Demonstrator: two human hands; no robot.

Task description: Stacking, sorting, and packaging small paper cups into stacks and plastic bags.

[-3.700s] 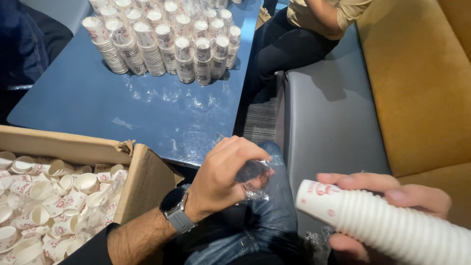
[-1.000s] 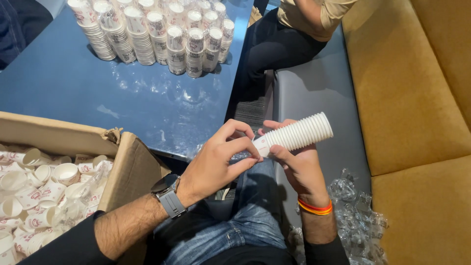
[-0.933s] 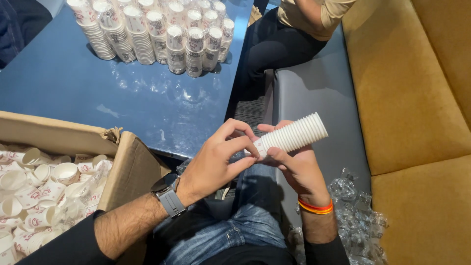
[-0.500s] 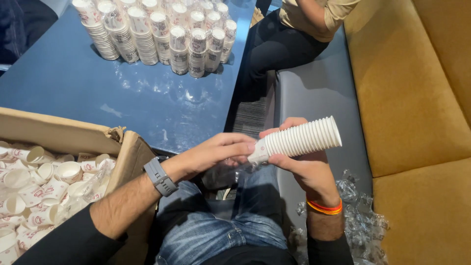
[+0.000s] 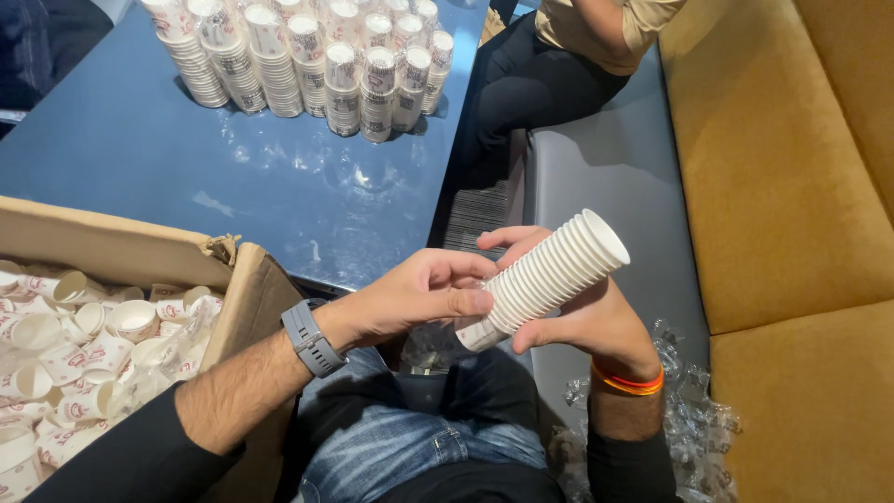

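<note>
A: Largest items first, each placed relative to the blue counter [image 5: 140, 158]?

B: The mustard-yellow couch [image 5: 792, 186] with its grey seat [image 5: 615, 177] runs along the counter's right side. A second person in a tan shirt and dark trousers [image 5: 568, 56] sits on that seat at the counter's far right corner. An open cardboard box [image 5: 121, 251] stands at the counter's near edge, filled with loose paper cups [image 5: 84, 335]. Upright stacks of printed paper cups [image 5: 307, 56] stand grouped at the counter's far edge. Crumpled clear plastic wrap [image 5: 689, 428] lies on the seat, right of the counter's near corner.

A: And the item being handled?

B: A nested stack of white paper cups [image 5: 549, 275] is held tilted in the air over the wearer's lap in blue jeans [image 5: 410, 438], just off the counter's near right corner, open end up and to the right.

A: State of each hand?

B: The right hand [image 5: 577, 312], with an orange wristband [image 5: 629, 382], is closed around the stack from beneath. The left hand [image 5: 419, 293], above a grey wristwatch [image 5: 312, 337], pinches the stack's lower end with its fingertips [image 5: 470, 300].
</note>
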